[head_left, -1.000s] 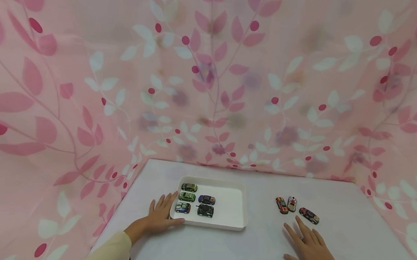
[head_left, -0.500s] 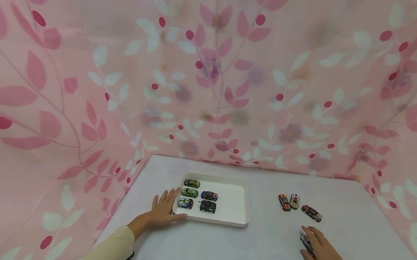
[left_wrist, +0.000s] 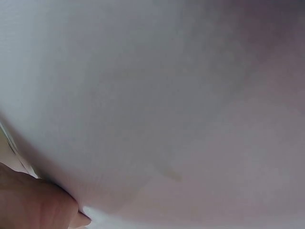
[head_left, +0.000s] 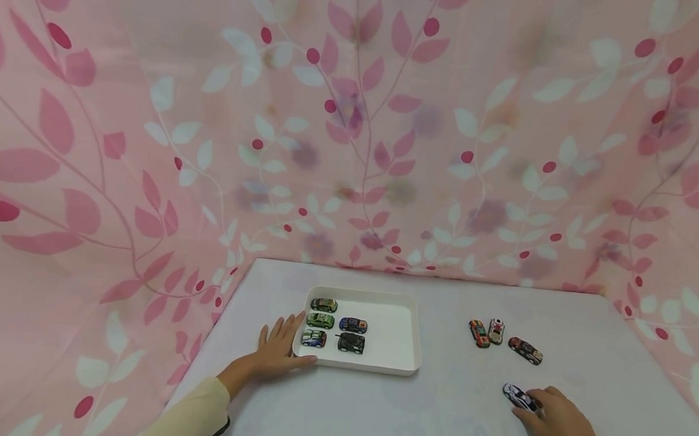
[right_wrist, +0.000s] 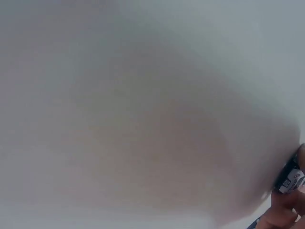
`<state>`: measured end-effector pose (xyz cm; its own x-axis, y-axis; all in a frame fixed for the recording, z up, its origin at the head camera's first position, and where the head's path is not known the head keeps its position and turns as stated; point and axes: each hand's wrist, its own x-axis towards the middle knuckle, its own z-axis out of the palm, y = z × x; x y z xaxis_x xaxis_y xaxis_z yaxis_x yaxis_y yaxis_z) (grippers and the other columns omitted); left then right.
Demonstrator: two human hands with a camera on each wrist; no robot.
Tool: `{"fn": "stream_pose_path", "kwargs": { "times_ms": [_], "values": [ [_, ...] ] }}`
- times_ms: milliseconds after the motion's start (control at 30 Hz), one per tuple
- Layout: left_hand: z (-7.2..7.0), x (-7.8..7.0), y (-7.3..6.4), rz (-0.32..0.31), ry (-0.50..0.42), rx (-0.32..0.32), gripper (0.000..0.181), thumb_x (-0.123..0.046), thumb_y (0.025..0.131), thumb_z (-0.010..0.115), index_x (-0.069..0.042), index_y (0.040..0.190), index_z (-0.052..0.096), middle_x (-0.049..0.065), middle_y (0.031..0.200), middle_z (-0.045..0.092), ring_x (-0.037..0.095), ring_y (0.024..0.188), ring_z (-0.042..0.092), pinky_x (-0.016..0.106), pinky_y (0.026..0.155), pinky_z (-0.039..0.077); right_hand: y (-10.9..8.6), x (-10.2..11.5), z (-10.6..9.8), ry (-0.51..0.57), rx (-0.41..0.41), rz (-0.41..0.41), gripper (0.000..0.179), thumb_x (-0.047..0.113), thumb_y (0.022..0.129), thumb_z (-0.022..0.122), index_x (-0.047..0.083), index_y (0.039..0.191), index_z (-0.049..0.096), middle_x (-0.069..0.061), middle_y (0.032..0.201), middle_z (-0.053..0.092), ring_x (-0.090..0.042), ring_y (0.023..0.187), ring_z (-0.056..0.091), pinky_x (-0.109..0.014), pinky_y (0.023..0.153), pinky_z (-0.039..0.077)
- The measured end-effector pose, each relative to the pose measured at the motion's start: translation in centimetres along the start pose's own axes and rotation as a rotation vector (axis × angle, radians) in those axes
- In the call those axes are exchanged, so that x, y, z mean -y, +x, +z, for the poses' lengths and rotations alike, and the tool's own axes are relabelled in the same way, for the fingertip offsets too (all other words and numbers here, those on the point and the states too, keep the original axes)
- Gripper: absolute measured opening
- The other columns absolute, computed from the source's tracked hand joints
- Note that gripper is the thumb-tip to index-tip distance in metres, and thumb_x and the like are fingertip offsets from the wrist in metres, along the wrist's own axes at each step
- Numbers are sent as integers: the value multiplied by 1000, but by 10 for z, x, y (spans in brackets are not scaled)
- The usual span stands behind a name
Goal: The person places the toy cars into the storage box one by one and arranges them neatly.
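My right hand [head_left: 560, 422] pinches the back end of a white-and-black toy car [head_left: 517, 397], whose nose points to the far left. In the right wrist view, fingers [right_wrist: 281, 215] and part of that toy car [right_wrist: 291, 177] show at the lower right edge. My left hand [head_left: 276, 354] lies with spread, straight fingers at the near left corner of a white tray [head_left: 388, 337]. Only a bit of the left hand [left_wrist: 35, 205] appears in the left wrist view. Inside the tray stand several toy cars, among them a green car [head_left: 320, 321] and a black one [head_left: 351, 343].
Beyond the right hand, an orange-red toy car [head_left: 479, 333], a white-and-red one [head_left: 496, 331] and a dark one [head_left: 525, 350] lie on the white-covered table [head_left: 447, 404]. Pink leaf-patterned cloth [head_left: 409, 201] closes off the back and sides.
My right hand was spread over the table, then came down over the white-and-black toy car and now grips it. The left hand stays at the tray. The view has shifted slightly.
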<state>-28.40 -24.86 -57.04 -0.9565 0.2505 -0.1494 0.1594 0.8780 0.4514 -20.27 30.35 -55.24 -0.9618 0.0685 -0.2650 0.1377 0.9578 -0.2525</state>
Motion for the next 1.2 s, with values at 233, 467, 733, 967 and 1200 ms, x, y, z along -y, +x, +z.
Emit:
{"fn": "stream_pose_path", "kwargs": {
  "times_ms": [233,467,733,967,1200],
  "values": [
    [5,0,1,14,4,1,111,-79,79,56,-23,160,7,18,165,15,45,151,7,68,115,-3,17,23,2,84,-1,-134,52,37,80,80,3,117,68,-10,105,66,-24,92,64,-54,82,53],
    [8,4,-1,25,-2,-27,110,-80,78,56,-23,160,7,20,164,18,46,150,9,70,114,-3,27,59,9,115,-76,-269,30,20,80,78,11,107,70,-12,114,59,-18,91,61,-41,77,56],
    [10,6,-1,42,-21,-71,110,-79,78,56,-24,160,8,20,163,21,47,150,11,71,113,-2,38,76,18,33,-159,-317,25,31,78,81,19,90,63,-14,121,56,-20,88,57,-38,67,52],
    [13,5,-2,18,-34,-51,112,-82,77,55,-25,160,6,19,164,17,45,151,7,68,114,-6,39,71,22,153,-123,-390,63,13,81,78,10,137,49,-9,131,53,-20,107,59,-43,87,55],
    [6,3,-2,21,-28,-47,111,-79,78,57,-22,160,9,19,164,19,46,150,10,70,114,-3,47,74,18,147,-152,-384,39,24,80,81,13,115,67,3,107,64,-8,94,59,-30,81,54]
  ]
}}
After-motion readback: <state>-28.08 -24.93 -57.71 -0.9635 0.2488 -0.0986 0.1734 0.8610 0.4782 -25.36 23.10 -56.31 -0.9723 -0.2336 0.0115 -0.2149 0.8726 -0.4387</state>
